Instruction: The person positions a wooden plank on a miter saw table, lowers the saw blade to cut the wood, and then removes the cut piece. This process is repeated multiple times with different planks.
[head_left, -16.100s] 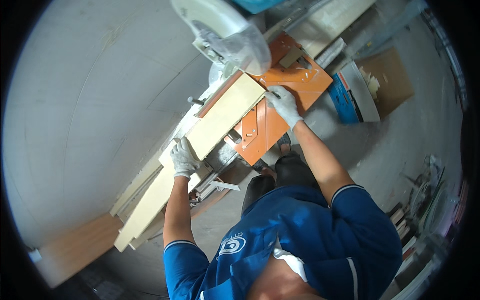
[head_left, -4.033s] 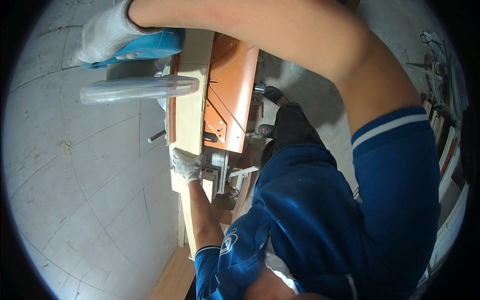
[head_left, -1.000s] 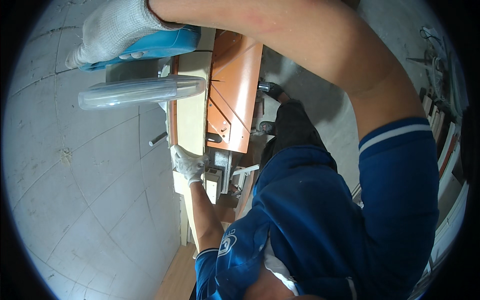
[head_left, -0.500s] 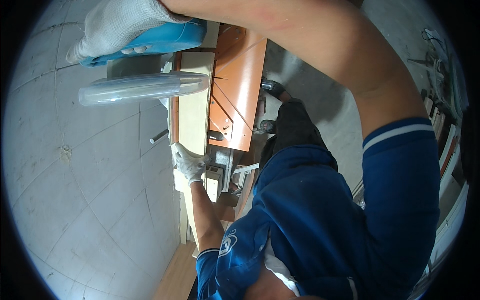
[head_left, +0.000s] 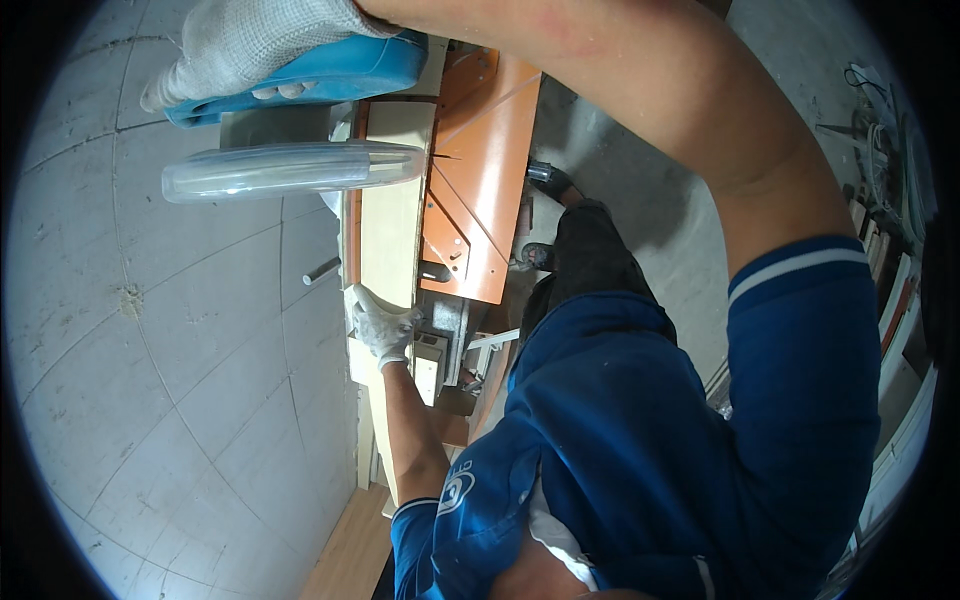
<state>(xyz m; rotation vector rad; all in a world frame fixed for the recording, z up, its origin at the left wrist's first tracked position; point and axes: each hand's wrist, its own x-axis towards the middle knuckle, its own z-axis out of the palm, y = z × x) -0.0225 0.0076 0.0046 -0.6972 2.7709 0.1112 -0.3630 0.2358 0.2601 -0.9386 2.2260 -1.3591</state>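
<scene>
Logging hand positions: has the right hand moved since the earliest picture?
Yes: the right hand went from above the orange table leftward, onto the blue handle.

A pale grey surface scored with thin dark lines (head_left: pixel 220 340) spreads over the left side, bearing a rough beige blotch (head_left: pixel 130 301). At the bottom, left of centre, lies a light brown wood-grain panel (head_left: pixel 345 552). A grey concrete floor (head_left: pixel 645 185) shows toward the right, where a tangle of thin pale cables (head_left: pixel 880 160) sits near a cluster of long narrow white and brown strips (head_left: pixel 875 240), all curving along the right rim
</scene>
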